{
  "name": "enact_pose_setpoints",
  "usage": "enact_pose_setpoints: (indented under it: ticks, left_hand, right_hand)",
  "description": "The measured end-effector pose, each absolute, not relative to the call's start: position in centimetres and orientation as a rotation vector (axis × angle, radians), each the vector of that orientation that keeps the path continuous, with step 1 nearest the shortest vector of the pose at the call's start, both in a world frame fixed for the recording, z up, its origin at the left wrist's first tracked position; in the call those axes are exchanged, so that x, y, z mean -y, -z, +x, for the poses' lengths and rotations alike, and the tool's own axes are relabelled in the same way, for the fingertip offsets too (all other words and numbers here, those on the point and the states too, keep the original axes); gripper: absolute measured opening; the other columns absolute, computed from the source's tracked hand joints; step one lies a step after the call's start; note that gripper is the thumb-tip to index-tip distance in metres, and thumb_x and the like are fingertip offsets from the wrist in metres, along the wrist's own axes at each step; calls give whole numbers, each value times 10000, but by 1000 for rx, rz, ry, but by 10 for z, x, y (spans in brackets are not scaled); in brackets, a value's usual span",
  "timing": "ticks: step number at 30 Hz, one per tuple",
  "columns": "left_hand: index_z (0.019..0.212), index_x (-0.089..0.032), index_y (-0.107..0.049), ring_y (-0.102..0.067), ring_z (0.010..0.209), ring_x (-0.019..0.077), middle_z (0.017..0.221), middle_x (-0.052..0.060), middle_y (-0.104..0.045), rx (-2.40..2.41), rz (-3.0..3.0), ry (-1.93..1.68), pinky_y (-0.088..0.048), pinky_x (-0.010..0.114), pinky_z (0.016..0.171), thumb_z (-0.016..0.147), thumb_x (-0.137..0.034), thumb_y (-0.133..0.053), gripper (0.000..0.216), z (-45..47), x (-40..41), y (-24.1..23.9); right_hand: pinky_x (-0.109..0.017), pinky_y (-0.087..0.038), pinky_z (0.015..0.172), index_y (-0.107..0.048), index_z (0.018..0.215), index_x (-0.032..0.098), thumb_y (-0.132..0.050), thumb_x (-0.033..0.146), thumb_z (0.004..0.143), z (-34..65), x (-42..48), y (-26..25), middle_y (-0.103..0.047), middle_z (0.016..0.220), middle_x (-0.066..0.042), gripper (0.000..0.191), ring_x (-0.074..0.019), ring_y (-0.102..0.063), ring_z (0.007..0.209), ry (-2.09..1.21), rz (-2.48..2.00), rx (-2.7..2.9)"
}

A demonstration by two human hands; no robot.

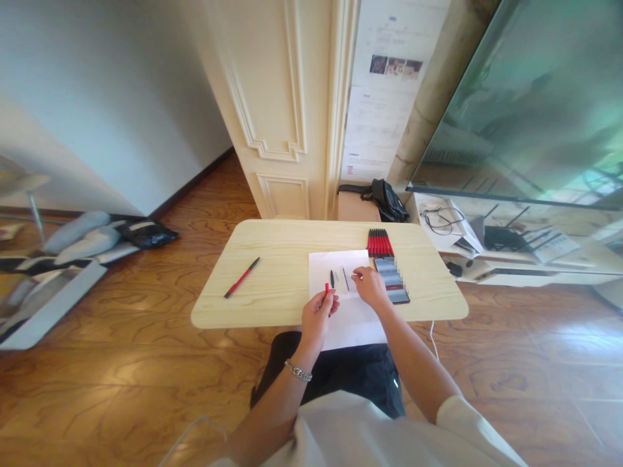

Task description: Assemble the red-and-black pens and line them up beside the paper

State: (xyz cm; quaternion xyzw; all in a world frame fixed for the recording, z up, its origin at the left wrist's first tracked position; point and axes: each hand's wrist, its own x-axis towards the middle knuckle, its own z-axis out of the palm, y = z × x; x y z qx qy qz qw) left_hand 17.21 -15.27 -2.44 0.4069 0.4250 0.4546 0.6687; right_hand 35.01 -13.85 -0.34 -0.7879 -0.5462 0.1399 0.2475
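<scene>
My left hand (320, 314) is closed around the red barrel (327, 287) of a pen, held over the near part of a white paper sheet (348, 327). On the sheet lie a short black pen part (331, 279), a tiny pale piece (337, 276) too small to name, and a thin dark pen refill (346, 279). My right hand (370, 285) hovers just right of the refill, its fingers bent and slightly apart, with nothing visible in them. Beyond it, several red-and-black pens (379, 243) lie side by side in a row.
A phone (392, 280) lies right of the paper, beside my right hand. One red-and-black pen (242, 277) rests on the left of the pale wooden table (282, 240). Behind stand a door (277, 97) and a white cabinet (516, 272) with a router (509, 239).
</scene>
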Motion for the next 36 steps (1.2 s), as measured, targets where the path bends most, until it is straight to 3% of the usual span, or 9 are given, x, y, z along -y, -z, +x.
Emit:
enact_pose_setpoints:
  ticks: [9,14,18,36]
  left_hand:
    - [1103,-137,-625,-674,788,198,889,108,-709,-960,1084,-996,-510,304,713,776,-509,-636,496,169,156,21]
    - [1035,-153,-661,-652,955,228,991,104,-710,-961,1256,-1019,-480,334,857,816,-457,-610,379,168,157,11]
    - [1060,-157,-671,-650,953,225,1028,95,-706,-970,1336,-987,-484,327,851,840,-445,-578,374,170,160,1]
    - [1048,-189,-687,-647,845,223,950,67,-718,-960,1461,-942,-490,323,776,836,-416,-576,330,168,163,4]
  right_hand:
    - [-279,-410,733,-673,858,162,-543,219,839,346,128,14,-670,903,-108,143,-199,-613,840,-306,-2182,1542]
    - [-265,-449,664,-672,934,166,-559,271,815,339,138,2,-685,810,-54,195,-160,-604,720,-696,-1733,1284]
    - [-262,-468,610,-685,1006,173,-583,347,801,325,153,-10,-701,842,-58,288,-151,-602,680,-917,-1421,1164]
    - [-326,-506,750,-721,910,185,-634,398,771,308,172,-13,-720,886,-69,269,-203,-642,823,-887,-1442,1123]
